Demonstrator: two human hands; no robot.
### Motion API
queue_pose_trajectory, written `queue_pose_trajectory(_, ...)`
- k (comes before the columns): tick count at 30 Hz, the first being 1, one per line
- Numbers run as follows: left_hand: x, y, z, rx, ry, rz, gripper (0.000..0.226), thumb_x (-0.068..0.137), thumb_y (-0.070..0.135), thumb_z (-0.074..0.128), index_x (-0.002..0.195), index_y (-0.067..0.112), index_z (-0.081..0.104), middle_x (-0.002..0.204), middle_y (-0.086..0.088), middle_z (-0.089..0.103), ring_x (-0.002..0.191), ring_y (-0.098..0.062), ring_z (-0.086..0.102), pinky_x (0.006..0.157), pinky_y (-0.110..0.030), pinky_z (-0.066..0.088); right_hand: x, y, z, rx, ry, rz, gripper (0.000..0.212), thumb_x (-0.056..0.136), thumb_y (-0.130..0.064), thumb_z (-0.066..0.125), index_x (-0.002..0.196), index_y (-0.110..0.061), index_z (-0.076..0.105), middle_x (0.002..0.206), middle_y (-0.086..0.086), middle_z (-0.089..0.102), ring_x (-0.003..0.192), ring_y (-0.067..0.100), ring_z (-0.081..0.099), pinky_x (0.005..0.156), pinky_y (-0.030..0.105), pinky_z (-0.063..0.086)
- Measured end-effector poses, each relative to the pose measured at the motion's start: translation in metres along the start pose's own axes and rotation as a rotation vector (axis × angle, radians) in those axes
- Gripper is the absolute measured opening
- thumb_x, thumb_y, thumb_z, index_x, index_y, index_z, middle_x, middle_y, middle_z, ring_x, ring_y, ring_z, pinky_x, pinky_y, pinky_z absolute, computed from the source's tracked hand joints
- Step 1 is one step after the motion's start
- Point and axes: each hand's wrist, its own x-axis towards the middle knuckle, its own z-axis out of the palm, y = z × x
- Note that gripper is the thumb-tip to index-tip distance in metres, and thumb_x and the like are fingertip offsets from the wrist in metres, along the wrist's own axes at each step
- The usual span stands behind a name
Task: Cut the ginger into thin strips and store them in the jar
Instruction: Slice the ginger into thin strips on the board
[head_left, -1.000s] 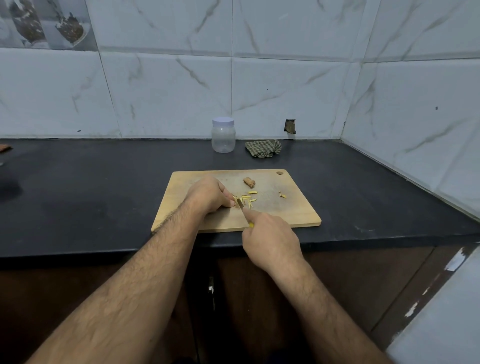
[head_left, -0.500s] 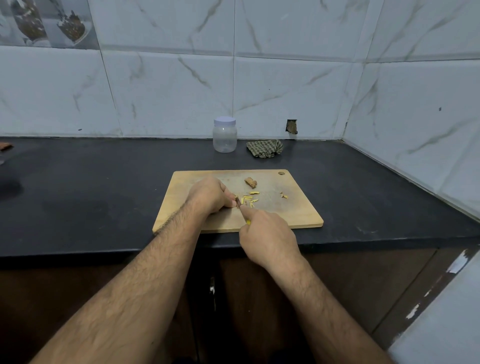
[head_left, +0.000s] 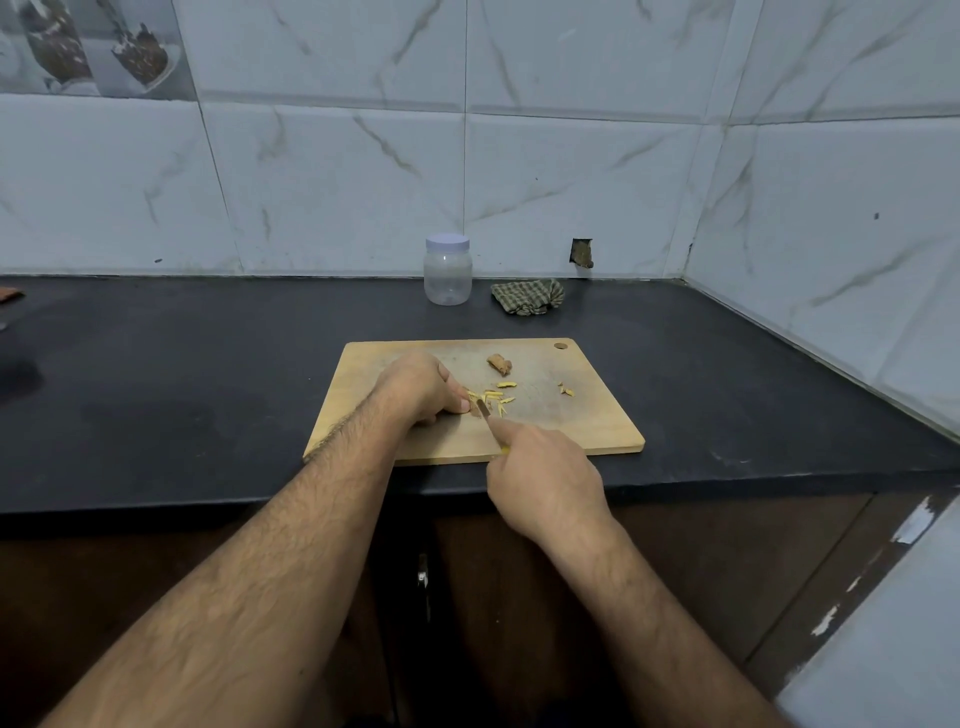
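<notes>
A wooden cutting board (head_left: 587, 426) lies at the counter's front edge. My left hand (head_left: 421, 389) presses a small ginger piece against the board, mostly hidden under its fingertips. My right hand (head_left: 540, 478) grips a small knife (head_left: 484, 410) with a yellow handle, index finger along the blade, which rests at the ginger by my left fingertips. Several thin yellow ginger strips (head_left: 496, 397) lie just right of the blade, a few more bits (head_left: 566, 389) farther right. A brown ginger chunk (head_left: 500, 365) sits toward the board's far side. The clear plastic jar (head_left: 448, 270) with a white lid stands closed at the wall.
A crumpled checked cloth (head_left: 529, 303) lies right of the jar. The black counter (head_left: 208, 374) runs left and meets a tiled wall at back and right. Dark cabinet doors (head_left: 675, 561) are below the counter edge.
My right hand and the knife have shifted slightly between cuts on the ginger under my left fingertips. The strips, jar and board have stayed put.
</notes>
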Motion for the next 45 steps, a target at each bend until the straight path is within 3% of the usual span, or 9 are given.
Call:
queue_pose_trajectory(5,-0.004,0.005,-0.004,-0.029,-0.026,-0.041,0.002,0.082,0.015,0.078,0.081,0.016,0.077,0.08,-0.001,0.07,0.066,-0.014,0.052,0.061,-0.026,0.049,0.002,0.0,-0.001,0.055,0.02,0.007,0.055,0.098,-0.02,0.041,0.151,-0.035,0.036,0.134,-0.001,0.059,0.118,0.02,0.054,0.088,0.035,0.05)
queue_pose_trajectory(11,-0.003,0.007,-0.002,-0.022,-0.015,-0.066,0.015,0.08,0.014,0.079,0.068,0.018,0.072,0.065,0.001,0.064,0.058,-0.013,0.05,0.056,-0.025,0.047,0.004,-0.004,0.001,0.044,0.027,-0.02,0.055,0.098,-0.02,0.04,0.151,-0.035,0.036,0.128,0.0,0.062,0.113,0.022,0.056,0.087,0.036,0.051)
queue_pose_trajectory(19,0.0,0.007,-0.001,0.008,-0.015,-0.078,0.014,0.079,0.019,0.08,0.068,0.017,0.072,0.082,-0.005,0.07,0.064,-0.017,0.052,0.069,-0.03,0.05,0.005,-0.005,0.003,0.027,0.024,-0.034,0.054,0.098,-0.02,0.04,0.15,-0.035,0.036,0.129,0.0,0.062,0.112,0.021,0.057,0.087,0.037,0.053)
queue_pose_trajectory(29,0.0,0.008,-0.002,0.051,-0.022,-0.063,0.012,0.08,0.02,0.079,0.072,0.016,0.072,0.083,-0.004,0.069,0.067,-0.018,0.053,0.072,-0.031,0.05,0.008,-0.009,0.002,-0.018,-0.011,-0.027,0.053,0.096,-0.017,0.042,0.146,-0.035,0.042,0.128,0.001,0.061,0.115,0.023,0.055,0.086,0.035,0.05)
queue_pose_trajectory(34,-0.001,0.008,-0.002,0.04,-0.004,-0.061,0.01,0.079,0.02,0.08,0.079,0.012,0.074,0.099,-0.007,0.075,0.072,-0.018,0.057,0.085,-0.036,0.056,0.012,-0.013,0.0,-0.026,-0.035,-0.012,0.057,0.096,-0.015,0.043,0.148,-0.036,0.039,0.133,0.001,0.058,0.118,0.023,0.054,0.088,0.036,0.049)
queue_pose_trajectory(38,-0.001,0.007,-0.001,0.048,0.002,-0.053,0.013,0.079,0.021,0.08,0.086,0.01,0.077,0.099,-0.009,0.075,0.07,-0.019,0.055,0.078,-0.033,0.054,0.006,-0.008,-0.001,-0.056,-0.038,-0.036,0.054,0.096,-0.013,0.044,0.145,-0.035,0.043,0.128,0.003,0.06,0.115,0.024,0.055,0.082,0.035,0.047)
queue_pose_trajectory(45,-0.001,0.005,0.0,0.017,0.019,-0.034,0.015,0.079,0.018,0.079,0.09,0.008,0.076,0.097,-0.008,0.075,0.068,-0.019,0.056,0.084,-0.037,0.056,-0.001,-0.003,0.0,-0.028,-0.022,-0.006,0.051,0.096,-0.016,0.043,0.143,-0.033,0.045,0.122,0.002,0.062,0.11,0.024,0.056,0.077,0.034,0.047)
